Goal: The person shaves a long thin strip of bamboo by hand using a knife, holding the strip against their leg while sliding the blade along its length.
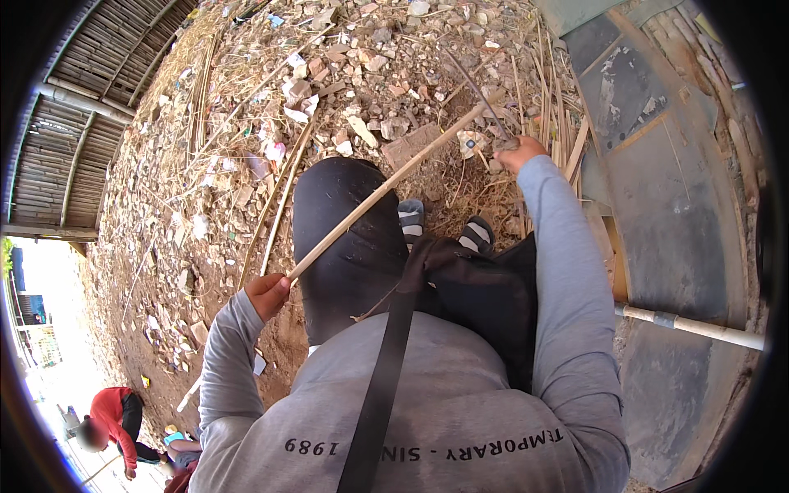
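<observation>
My left hand [267, 296] is closed around the near end of a long, pale bamboo strip [411, 169]. The strip slants up and to the right, passing over my dark-clad left knee [337, 197]. At the upper right, my right hand [519, 154] is wrapped round the handle end of a long, thin dark-bladed knife [478, 92]. Its blade points up and left and crosses the strip near the far end; whether the two touch I cannot tell. My striped shoes [411, 220] show below the strip.
Broken brick, stones and litter [362, 62] cover the ground. More bamboo strips [283, 193] lie left of my knee. Dark sheet panels [657, 189] and a pale pole [699, 327] stand at the right. A slatted bamboo wall [107, 49] is upper left; a person in red [115, 415] bends lower left.
</observation>
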The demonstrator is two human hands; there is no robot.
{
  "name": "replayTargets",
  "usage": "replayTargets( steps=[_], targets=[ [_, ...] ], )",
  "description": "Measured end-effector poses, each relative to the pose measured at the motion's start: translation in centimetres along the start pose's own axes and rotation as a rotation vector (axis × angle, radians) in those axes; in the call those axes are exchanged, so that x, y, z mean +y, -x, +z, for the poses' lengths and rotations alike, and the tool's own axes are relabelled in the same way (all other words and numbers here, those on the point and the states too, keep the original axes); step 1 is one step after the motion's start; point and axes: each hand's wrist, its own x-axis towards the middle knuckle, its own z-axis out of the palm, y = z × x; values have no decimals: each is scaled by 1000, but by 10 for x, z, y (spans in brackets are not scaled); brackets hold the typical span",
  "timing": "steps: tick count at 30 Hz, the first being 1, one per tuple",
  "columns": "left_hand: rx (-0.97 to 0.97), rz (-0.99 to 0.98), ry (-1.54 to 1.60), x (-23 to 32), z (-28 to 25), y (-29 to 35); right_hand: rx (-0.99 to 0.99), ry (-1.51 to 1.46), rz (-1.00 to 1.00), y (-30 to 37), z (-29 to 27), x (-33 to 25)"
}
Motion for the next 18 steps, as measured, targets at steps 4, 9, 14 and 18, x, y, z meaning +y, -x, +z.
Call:
replayTargets(
  steps=[4, 9, 14, 18],
  targets=[
    [46, 4, -162, 9, 1, 10, 42, -119, -39, -5, 2, 23],
    [31, 82, -407, 21, 10, 9, -48, -154, -112, 33, -32, -22],
    [211, 195, -336, 7, 33, 0, -154, -60, -301, 48, -40, -42],
    [345, 223, -426, 19, 44, 1, -144, 76, -442, 61, -31, -62]
  ],
)
